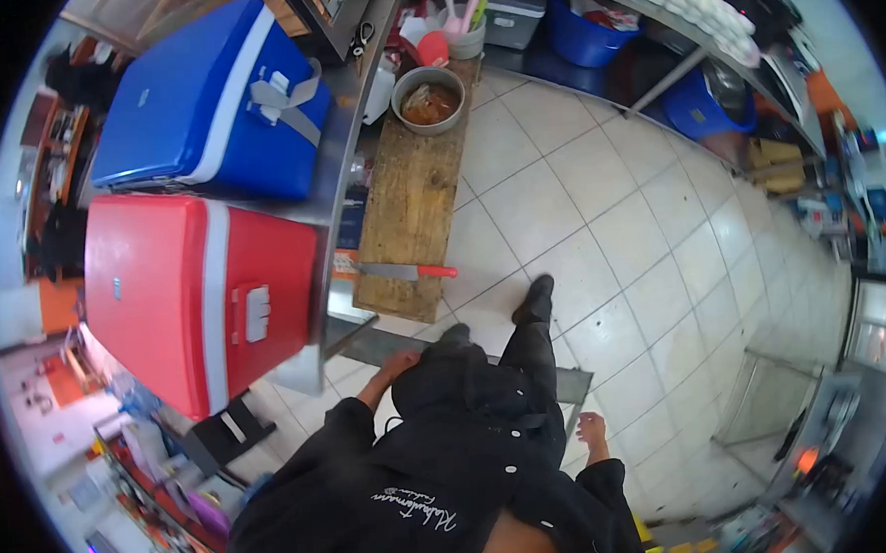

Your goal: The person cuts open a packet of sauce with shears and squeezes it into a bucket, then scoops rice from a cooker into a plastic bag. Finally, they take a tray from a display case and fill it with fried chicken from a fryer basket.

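At twelve o'clock a round metal pot holds reddish-brown food on a long, worn wooden worktop; a red-handled knife lies across it, twelve o'clock from my left hand; I cannot tell how those fingers are set; my right hand, toward five, has fingers loosely curled; a boxy plastic red cooler and blue cooler sit lidded at nine and ten.
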A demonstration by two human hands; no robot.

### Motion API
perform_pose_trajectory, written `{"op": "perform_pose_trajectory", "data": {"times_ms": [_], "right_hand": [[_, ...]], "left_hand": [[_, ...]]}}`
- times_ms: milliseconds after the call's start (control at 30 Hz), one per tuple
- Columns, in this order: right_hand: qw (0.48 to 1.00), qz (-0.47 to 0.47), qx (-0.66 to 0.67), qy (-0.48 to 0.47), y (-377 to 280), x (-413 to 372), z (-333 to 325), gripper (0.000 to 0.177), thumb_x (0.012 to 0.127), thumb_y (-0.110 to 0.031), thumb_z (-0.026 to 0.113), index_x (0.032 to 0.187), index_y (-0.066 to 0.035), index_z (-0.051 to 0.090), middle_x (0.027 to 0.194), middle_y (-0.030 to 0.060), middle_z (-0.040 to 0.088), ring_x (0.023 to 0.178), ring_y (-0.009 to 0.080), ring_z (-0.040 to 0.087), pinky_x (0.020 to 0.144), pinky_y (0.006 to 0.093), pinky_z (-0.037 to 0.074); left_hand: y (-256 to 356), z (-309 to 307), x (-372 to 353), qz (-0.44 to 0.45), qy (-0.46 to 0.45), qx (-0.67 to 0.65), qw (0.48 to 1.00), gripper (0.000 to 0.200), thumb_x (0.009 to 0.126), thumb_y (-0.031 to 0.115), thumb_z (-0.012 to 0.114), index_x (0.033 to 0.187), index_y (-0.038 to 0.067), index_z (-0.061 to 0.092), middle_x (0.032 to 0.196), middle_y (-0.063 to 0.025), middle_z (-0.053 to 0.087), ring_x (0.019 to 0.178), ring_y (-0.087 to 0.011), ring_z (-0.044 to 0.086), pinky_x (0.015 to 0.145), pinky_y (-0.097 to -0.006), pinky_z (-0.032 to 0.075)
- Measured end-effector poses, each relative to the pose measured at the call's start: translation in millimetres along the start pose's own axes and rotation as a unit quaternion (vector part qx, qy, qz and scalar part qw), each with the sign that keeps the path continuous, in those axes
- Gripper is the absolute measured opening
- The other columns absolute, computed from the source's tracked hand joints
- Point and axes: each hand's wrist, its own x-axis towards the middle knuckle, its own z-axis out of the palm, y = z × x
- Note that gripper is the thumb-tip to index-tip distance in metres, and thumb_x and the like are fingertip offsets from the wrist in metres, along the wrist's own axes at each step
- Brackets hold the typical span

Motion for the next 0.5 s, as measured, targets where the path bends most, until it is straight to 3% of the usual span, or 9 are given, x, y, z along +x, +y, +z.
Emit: {"op": "perform_pose_trajectory", "data": {"times_ms": [67, 133, 167, 233, 267, 300, 367, 433, 500], "right_hand": [[0.998, 0.057, 0.021, -0.026, -12.0, 40.0, -47.0, 0.023, 0.091, -0.022, 0.058, 0.104, -0.005, 0.067, 0.07, 0.0069, 0.062, 0.051, 0.0194, 0.06, 0.043, 0.0331, 0.049], [0.999, 0.031, 0.006, -0.028, -54.9, 95.9, -87.3, 0.023, 0.092, -0.022, 0.058, 0.104, -0.004, 0.067, 0.069, 0.0065, 0.061, 0.051, 0.0185, 0.06, 0.043, 0.0326, 0.049], [1.0, 0.007, 0.017, -0.022, -78.8, 121.9, -101.0, 0.023, 0.093, -0.022, 0.057, 0.104, -0.004, 0.067, 0.068, 0.006, 0.06, 0.05, 0.0177, 0.059, 0.043, 0.0321, 0.049], [0.969, -0.217, -0.113, 0.034, -92.4, 223.0, -126.8, 0.023, 0.097, -0.022, 0.055, 0.103, -0.003, 0.067, 0.068, 0.0057, 0.061, 0.05, 0.0155, 0.058, 0.043, 0.0326, 0.048], [0.926, -0.314, -0.195, 0.08, -116.3, 265.7, -135.7, 0.023, 0.099, -0.022, 0.054, 0.102, -0.004, 0.067, 0.067, 0.0052, 0.061, 0.05, 0.0142, 0.057, 0.045, 0.0316, 0.048], [0.918, -0.319, -0.233, 0.048, -177.6, 275.4, -148.1, 0.022, 0.099, -0.021, 0.054, 0.102, -0.004, 0.068, 0.066, 0.0047, 0.061, 0.051, 0.014, 0.058, 0.047, 0.029, 0.048], [0.926, -0.334, -0.176, 0.003, -316.8, 253.2, -148.7, 0.023, 0.1, -0.022, 0.054, 0.103, -0.004, 0.068, 0.068, 0.0046, 0.061, 0.055, 0.0135, 0.059, 0.05, 0.0278, 0.048], [0.896, -0.402, -0.188, -0.009, -418.5, 270.1, -138.4, 0.023, 0.101, -0.021, 0.052, 0.104, -0.004, 0.068, 0.071, 0.0043, 0.061, 0.061, 0.0123, 0.059, 0.051, 0.0284, 0.049], [0.909, -0.376, -0.174, -0.032, -516.3, 262.4, -120.7, 0.021, 0.098, -0.016, 0.053, 0.107, -0.006, 0.069, 0.079, 0.0126, 0.067, 0.071, 0.0197, 0.064, 0.068, 0.0332, 0.051]], "left_hand": [[53.1, 8.2, 15.0, -0.014, 0.062, -0.065, 0.996, 0.036, 0.094, 0.034, 0.053, 0.116, 0.009, 0.067, 0.107, -0.0174, 0.071, 0.106, -0.0303, 0.066, 0.094, -0.0444, 0.049], [80.4, 17.1, 37.0, -0.167, 0.143, -0.142, 0.965, 0.037, 0.1, 0.035, 0.053, 0.12, 0.006, 0.064, 0.097, -0.012, 0.071, 0.087, -0.0209, 0.068, 0.077, -0.0363, 0.054], [94.4, 21.2, 45.0, -0.177, 0.147, -0.148, 0.962, 0.037, 0.1, 0.035, 0.053, 0.12, 0.006, 0.064, 0.097, -0.012, 0.071, 0.087, -0.0209, 0.068, 0.077, -0.0363, 0.054], [138.6, 33.5, 51.8, -0.146, 0.172, -0.245, 0.943, 0.033, 0.101, 0.029, 0.052, 0.121, 0.005, 0.063, 0.095, -0.0089, 0.07, 0.08, -0.0155, 0.066, 0.073, -0.0321, 0.054], [162.0, 34.4, 55.4, -0.119, 0.202, -0.278, 0.931, 0.029, 0.098, 0.02, 0.051, 0.117, 0.003, 0.066, 0.093, -0.0096, 0.07, 0.083, -0.0183, 0.068, 0.073, -0.0309, 0.055], [180.0, 34.2, 57.8, -0.134, 0.204, -0.289, 0.926, 0.029, 0.098, 0.02, 0.051, 0.117, 0.003, 0.066, 0.093, -0.0096, 0.07, 0.083, -0.0183, 0.068, 0.073, -0.0309, 0.055], [206.7, 18.4, 74.9, -0.12, 0.245, -0.37, 0.888, 0.029, 0.099, 0.017, 0.05, 0.12, 0.004, 0.065, 0.091, -0.0082, 0.069, 0.081, -0.0176, 0.067, 0.074, -0.0309, 0.055], [229.6, -14.8, 102.3, -0.152, 0.253, -0.392, 0.871, 0.031, 0.102, 0.021, 0.05, 0.125, 0.006, 0.062, 0.094, -0.0084, 0.068, 0.083, -0.0168, 0.067, 0.076, -0.0316, 0.055], [230.1, -46.2, 138.5, -0.155, 0.255, -0.509, 0.807, 0.037, 0.102, 0.034, 0.054, 0.129, 0.009, 0.059, 0.103, -0.0059, 0.066, 0.089, -0.0145, 0.064, 0.079, -0.0297, 0.053]]}}
